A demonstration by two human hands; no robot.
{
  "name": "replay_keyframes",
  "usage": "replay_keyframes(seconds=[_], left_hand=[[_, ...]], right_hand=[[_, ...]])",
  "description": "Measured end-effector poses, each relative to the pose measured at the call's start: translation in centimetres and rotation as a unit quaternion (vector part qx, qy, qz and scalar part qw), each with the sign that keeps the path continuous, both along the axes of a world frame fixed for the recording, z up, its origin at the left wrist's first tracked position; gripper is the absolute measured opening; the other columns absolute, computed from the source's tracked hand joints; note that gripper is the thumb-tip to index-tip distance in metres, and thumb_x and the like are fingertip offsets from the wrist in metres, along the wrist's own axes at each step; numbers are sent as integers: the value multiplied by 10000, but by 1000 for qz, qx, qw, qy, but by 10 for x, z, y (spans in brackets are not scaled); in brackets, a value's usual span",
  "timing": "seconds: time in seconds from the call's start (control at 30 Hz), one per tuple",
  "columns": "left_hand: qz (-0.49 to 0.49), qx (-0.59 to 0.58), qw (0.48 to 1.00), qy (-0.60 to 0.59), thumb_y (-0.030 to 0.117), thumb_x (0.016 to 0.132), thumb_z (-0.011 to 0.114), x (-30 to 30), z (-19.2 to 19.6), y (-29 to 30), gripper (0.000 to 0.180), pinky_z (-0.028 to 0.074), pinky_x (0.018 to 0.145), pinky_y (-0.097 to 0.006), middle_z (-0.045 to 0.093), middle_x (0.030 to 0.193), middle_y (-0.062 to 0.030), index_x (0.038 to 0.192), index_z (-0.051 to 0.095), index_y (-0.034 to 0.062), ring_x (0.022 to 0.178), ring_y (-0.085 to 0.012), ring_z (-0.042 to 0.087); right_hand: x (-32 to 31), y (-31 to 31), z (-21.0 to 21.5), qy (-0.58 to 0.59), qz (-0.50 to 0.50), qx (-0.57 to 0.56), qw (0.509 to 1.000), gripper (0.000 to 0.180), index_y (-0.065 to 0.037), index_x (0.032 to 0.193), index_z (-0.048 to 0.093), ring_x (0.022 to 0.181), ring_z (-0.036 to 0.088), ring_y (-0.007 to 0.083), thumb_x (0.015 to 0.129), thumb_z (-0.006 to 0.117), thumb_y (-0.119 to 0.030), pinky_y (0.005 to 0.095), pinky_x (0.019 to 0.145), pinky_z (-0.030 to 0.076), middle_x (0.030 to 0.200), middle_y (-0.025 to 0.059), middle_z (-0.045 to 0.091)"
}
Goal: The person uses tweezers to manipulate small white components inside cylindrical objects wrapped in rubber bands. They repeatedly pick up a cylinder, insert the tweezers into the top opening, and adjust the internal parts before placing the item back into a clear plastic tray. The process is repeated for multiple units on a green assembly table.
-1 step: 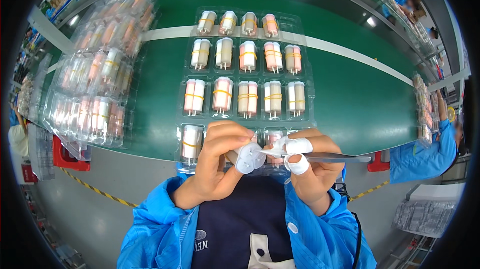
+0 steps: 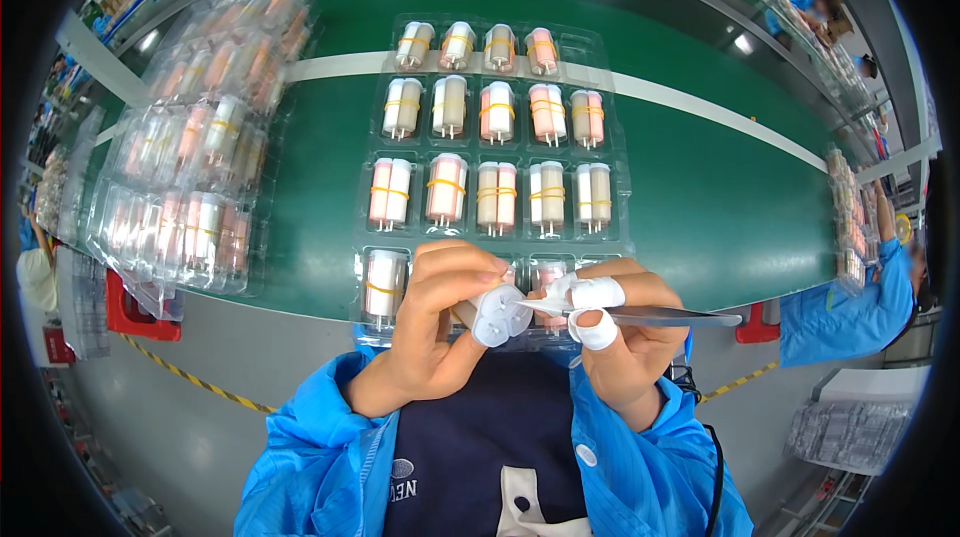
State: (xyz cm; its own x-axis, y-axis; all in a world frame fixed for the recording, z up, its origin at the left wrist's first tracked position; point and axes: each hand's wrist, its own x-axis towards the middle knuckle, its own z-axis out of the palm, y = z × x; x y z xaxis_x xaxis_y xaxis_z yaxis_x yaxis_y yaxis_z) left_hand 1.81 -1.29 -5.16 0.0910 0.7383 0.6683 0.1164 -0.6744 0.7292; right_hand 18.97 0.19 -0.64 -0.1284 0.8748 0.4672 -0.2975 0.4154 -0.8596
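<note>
My left hand point(image 2: 435, 322) is closed around a bundle of cylinders, its pale translucent end cap point(image 2: 497, 317) turned toward my right hand. White coverings wrap the thumb and a finger of my right hand point(image 2: 628, 337), which pinches metal tweezers point(image 2: 675, 316). Their pointed tip reaches the edge of the cap; whether it touches cannot be made out. Beneath and beyond both hands lies a clear plastic tray point(image 2: 577, 50) with rows of white, pink and beige cylinder bundles, many with yellow bands. My hands hide part of its nearest row.
Stacked clear trays point(image 2: 185, 152) of similar bundles stand on the left of the green table point(image 2: 710, 207). More filled trays point(image 2: 847, 222) sit at the right edge, by a person in a blue sleeve point(image 2: 835, 307). Red stools point(image 2: 140, 309) stand below the table's near edge.
</note>
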Motion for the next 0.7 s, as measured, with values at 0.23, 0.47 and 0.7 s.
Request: replay_keyframes(seconds=[0.23, 0.47, 0.7], left_hand=[[30, 34, 998, 43, -75, 752, 604, -2, -1, 3, 433, 504, 816, -392, 471, 1088, -196, 1122, 406, 29, 943, -269, 524], [40, 41, 997, 51, -68, 743, 613, -4, -3, 4, 447, 502, 829, -408, 462, 1100, -199, 1127, 409, 34, 925, -265, 520], [35, 36, 998, 49, -60, 750, 610, -3, -3, 5, 440, 502, 835, -416, 457, 1101, -198, 1129, 405, 33, 945, -268, 513]], right_hand=[[-1, -1, 3, -42, -10, 0, 999, 173, 65, 926, 639, 750, 645, 193, 772, 690, 3, 283, 638, 519, 880, 179, 663], [-5, -1, 1, -10, -6, -27, 1000, 153, 50, 933, 643, 753, 636, 180, 784, 668, 28, 277, 642, 516, 878, 173, 660], [-8, -1, 1, 30, -10, -43, 999, 144, 47, 912, 643, 760, 641, 187, 778, 682, 9, 278, 645, 518, 880, 173, 661]])
